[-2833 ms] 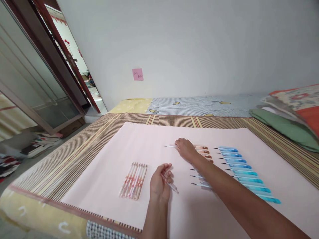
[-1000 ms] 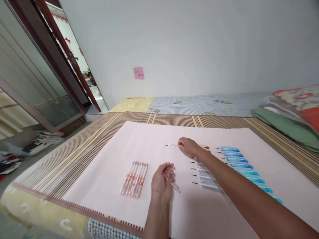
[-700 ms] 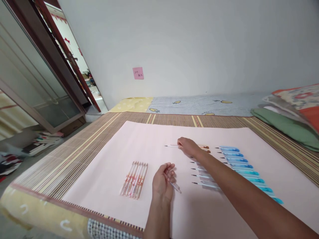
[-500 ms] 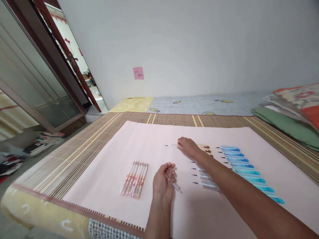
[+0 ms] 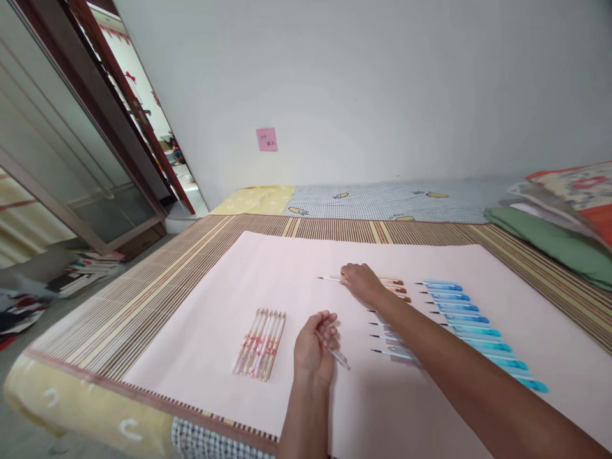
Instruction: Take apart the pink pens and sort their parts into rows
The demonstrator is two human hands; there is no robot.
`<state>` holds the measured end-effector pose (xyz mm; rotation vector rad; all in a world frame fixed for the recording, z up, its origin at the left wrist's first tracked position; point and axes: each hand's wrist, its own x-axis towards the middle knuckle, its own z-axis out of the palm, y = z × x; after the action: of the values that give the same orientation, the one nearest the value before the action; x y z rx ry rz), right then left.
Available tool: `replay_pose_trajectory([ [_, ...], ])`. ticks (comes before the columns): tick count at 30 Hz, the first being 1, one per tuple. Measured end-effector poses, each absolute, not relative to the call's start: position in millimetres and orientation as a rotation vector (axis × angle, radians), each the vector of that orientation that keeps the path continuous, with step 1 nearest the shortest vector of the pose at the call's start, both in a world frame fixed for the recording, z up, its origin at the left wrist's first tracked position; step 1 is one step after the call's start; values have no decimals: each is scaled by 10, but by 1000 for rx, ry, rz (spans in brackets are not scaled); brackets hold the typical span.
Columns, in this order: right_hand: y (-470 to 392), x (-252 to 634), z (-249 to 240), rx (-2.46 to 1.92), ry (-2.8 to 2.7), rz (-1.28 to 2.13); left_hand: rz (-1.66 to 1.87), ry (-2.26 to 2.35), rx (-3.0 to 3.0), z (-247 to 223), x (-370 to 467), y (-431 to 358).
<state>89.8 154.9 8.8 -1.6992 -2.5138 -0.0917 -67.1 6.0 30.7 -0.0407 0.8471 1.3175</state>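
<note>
Palm up, my left hand (image 5: 315,347) has curled fingers round a clear pen (image 5: 340,359). Further forward, my right hand (image 5: 359,280) is closed at a white refill with a dark tip (image 5: 327,278), beside the brown pens (image 5: 399,290), which it partly hides. Several pens with red and pink patterns (image 5: 259,344) lie side by side left of my left hand. Grey pens (image 5: 396,349) with dark-tipped refills lie partly under my right forearm. Blue and turquoise pens (image 5: 466,317) form a slanting column on the right.
Pink paper (image 5: 201,338) lies under the pens on a striped mat (image 5: 119,319). Folded green cloth (image 5: 549,245) and a patterned cushion (image 5: 583,188) sit at the right edge. A pink note (image 5: 266,139) sticks to the wall behind. A glass door stands at the left.
The view has shifted very slightly. Both hands keep nearly the same pose and place, and the pens lie as before.
</note>
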Motion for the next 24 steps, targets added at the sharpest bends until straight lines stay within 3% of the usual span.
replay_pose_trajectory([
  [19,1549,1261,278,-1744,-2083,250,1353,832,-50,330,-742,69],
  [24,1133,1012,413,-1438,-1958,778,1434,801,-80,329,-783,89],
])
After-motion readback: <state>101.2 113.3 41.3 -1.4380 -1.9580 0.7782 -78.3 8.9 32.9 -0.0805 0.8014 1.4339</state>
